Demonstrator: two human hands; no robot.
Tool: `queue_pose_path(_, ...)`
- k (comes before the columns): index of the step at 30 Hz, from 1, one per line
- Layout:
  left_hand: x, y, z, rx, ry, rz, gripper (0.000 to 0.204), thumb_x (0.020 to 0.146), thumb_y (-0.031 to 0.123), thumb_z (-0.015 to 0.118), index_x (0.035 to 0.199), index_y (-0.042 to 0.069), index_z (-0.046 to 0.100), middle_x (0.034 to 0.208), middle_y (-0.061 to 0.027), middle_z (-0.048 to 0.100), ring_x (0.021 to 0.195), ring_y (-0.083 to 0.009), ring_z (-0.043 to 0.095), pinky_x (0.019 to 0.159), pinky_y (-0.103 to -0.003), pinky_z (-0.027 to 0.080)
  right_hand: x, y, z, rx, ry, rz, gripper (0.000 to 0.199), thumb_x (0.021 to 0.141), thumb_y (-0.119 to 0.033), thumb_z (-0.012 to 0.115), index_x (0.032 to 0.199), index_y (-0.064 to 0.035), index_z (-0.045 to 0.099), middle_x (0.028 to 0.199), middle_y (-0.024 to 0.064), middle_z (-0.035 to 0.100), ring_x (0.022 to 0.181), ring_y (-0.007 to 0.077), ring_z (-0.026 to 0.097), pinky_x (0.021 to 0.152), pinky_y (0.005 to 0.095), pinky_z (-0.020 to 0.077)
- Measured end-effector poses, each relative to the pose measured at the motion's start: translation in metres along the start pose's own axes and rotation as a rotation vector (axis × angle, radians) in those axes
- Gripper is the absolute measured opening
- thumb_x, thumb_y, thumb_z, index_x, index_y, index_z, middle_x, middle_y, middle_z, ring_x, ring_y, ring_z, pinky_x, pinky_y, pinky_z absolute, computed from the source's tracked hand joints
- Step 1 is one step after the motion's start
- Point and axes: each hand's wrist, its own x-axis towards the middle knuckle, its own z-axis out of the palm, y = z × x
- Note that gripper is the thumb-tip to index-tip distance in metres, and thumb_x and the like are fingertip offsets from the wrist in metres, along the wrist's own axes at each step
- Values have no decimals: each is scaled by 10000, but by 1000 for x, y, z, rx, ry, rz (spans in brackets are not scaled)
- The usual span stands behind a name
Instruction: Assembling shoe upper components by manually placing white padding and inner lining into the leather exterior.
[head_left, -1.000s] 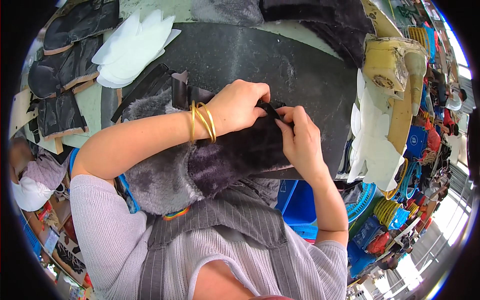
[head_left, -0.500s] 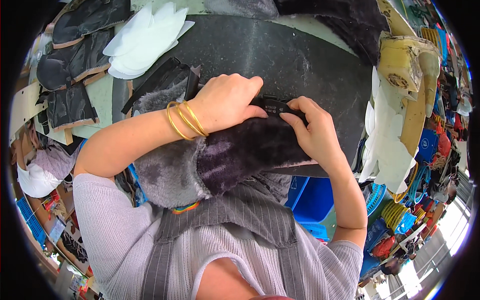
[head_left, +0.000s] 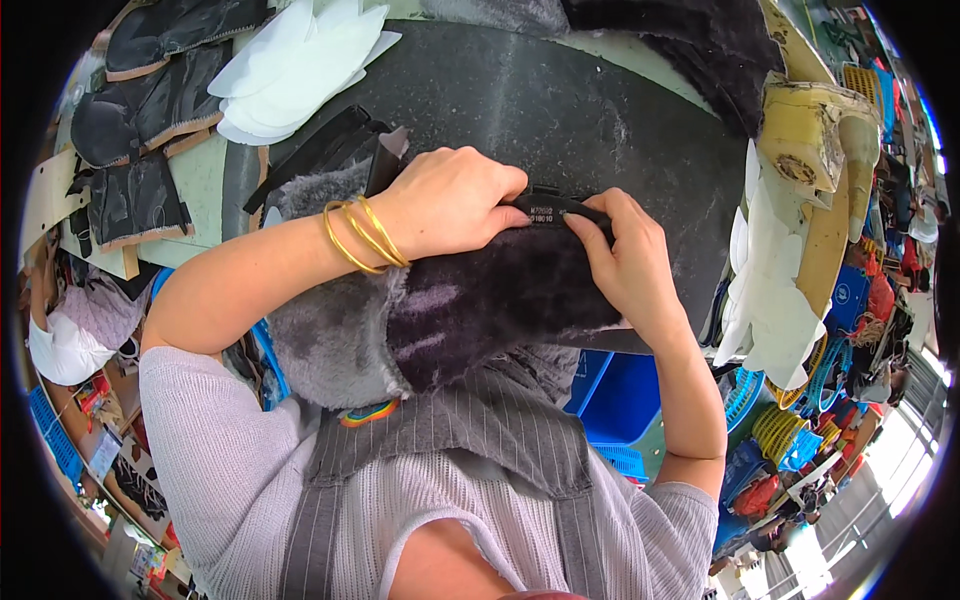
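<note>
Grey fur piece (head_left: 440, 320) under left hand (head_left: 455, 200), right hand (head_left: 625, 260).

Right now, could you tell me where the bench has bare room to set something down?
The dark grey mat is bare beyond both hands, between the white cut pieces and the yellow shoe last. The left edge is crowded with black leather pieces; the right edge holds more white pieces.

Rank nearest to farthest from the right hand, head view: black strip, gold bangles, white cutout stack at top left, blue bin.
From the right hand:
1. Black strip, pinched in its fingertips.
2. Blue bin, below, under the forearm; gold bangles, on the left wrist: too close to call.
3. White cutout stack, far top left.
</note>
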Motion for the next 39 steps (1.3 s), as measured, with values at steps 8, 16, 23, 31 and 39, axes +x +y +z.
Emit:
queue_pose_path(8, 10, -5, 9, 128, 63, 25, 317, 810, 308, 696, 738, 28, 566, 659, -170, 608, 686, -389, 618, 605, -454, 483, 6, 0, 3, -69, 24, 56, 203, 849, -117, 645, 846, 30, 505, 838, 214, 586, 783, 407, 580, 681, 439, 465)
queue_pose_path(16, 31, 5, 14, 18, 147, 171, 319, 763, 157, 736, 920, -16, 518, 866, -185, 652, 860, -364, 638, 735, -419, 503, 1, 4, 16, -172, 132, 9, 200, 847, -124, 644, 878, 18, 507, 831, 204, 577, 797, 400, 580, 688, 454, 472)
queue_pose_path(23, 38, 8, 13, -104, -74, 40, 296, 753, 65, 703, 948, 38, 482, 857, -156, 653, 819, -367, 638, 706, -419, 494, -26, 11, 17, -260, 319, -156, 182, 839, -77, 655, 934, 16, 532, 878, 192, 601, 808, 373, 593, 701, 408, 484)
queue_pose_path(31, 34, 12, 18, -41, -1, 248, 347, 790, 49, 650, 1103, 99, 510, 909, -117, 648, 845, -313, 639, 702, -401, 517, -9, 23, 10, -156, 301, -17, 107, 867, -59, 604, 893, 3, 520, 790, 188, 610, 742, 388, 602, 649, 440, 485)
queue_pose_path(39, 27, 19, 23, 598, 47, 462, 356, 817, 150, 626, 1171, 125, 635, 883, -45, 548, 768, -213, 566, 642, -306, 523, -44, 13, -14, -475, 238, -44, 183, 822, -112, 627, 950, -9, 547, 754, 113, 568, 651, 279, 592, 554, 366, 490)
